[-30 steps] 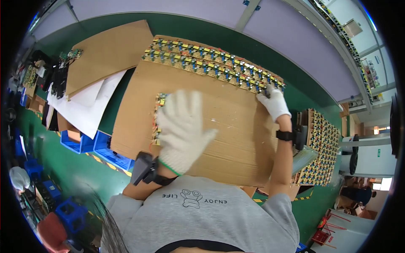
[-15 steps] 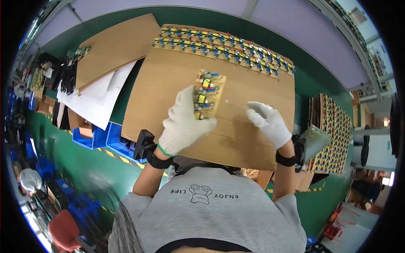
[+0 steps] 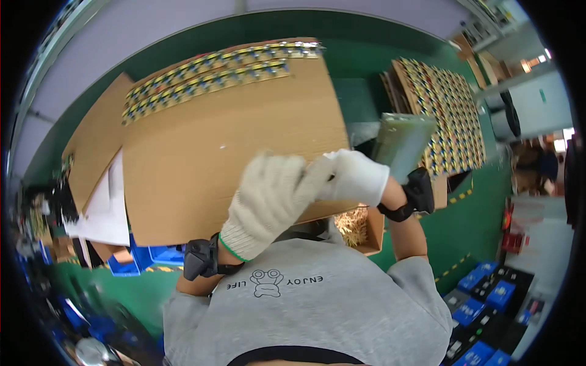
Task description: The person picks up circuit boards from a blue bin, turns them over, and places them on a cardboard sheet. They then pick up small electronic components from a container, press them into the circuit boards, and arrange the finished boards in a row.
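Note:
My left hand, in a cream knit glove with a green cuff edge, is over the near edge of the brown cardboard sheet. Its fingers curl downward and its thumb reaches toward my right hand, which wears a white glove. The two hands meet at their fingertips, both closed. Only a tiny dark spot shows between them; whatever they hold is hidden behind the gloves, and the left fingertips are a little blurred. At the sheet's far side lie two rows of small populated circuit boards.
To the right stands a cardboard stack topped with many circuit boards. A pale greenish translucent stack sits before it. Below my right hand is a cardboard box of thin tan pieces. Blue bins and white sheets are at the left.
The circuit board strip from my left hand is out of sight. My hands have come together near the sheet's front right. The view has swung right, bringing the box into fuller view.

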A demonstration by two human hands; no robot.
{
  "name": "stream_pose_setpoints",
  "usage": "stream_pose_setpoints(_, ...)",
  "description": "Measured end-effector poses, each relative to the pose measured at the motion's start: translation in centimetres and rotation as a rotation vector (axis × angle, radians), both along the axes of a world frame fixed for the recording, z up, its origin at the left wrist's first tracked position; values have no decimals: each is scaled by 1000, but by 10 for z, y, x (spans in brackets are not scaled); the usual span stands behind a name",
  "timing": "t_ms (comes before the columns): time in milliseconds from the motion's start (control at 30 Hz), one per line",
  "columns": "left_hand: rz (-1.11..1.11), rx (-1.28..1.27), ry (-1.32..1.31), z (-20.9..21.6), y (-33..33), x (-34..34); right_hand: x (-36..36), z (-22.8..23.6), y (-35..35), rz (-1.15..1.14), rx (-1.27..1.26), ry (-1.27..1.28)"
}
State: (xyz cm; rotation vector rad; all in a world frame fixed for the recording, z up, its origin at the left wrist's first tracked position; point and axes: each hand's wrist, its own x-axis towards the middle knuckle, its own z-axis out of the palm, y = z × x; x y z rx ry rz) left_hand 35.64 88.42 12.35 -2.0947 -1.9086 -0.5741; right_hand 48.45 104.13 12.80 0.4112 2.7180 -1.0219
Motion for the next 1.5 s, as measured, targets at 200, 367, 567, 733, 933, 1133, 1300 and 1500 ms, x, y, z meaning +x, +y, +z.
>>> stream_pose_setpoints(200,341,214,-204,-6,29,21,96,-62,23,-912,-217,530)
stream_pose_setpoints(367,350,127,-388,-31,43,35,200,-193,60,-1394,187,659)
stream_pose_setpoints(567,416,42,-397,-46,55,46,178,-204,57,-1342,380,816)
stream_pose_setpoints(733,484,-15,-425,-57,63,50,181,-212,66,-1546,159,784)
stream_pose_setpoints(933,466,-57,-428,-69,73,53,200,-227,73,-1439,155,804)
stream_pose_setpoints(1133,401,-42,-448,-71,75,51,200,-228,76,-1417,271,747)
stream_pose_setpoints(1300,352,-53,-434,-73,73,52,207,-237,80,-1417,211,759)
stream_pose_setpoints(1500,294,-138,-496,-63,57,54,181,-227,70,-1550,798,414)
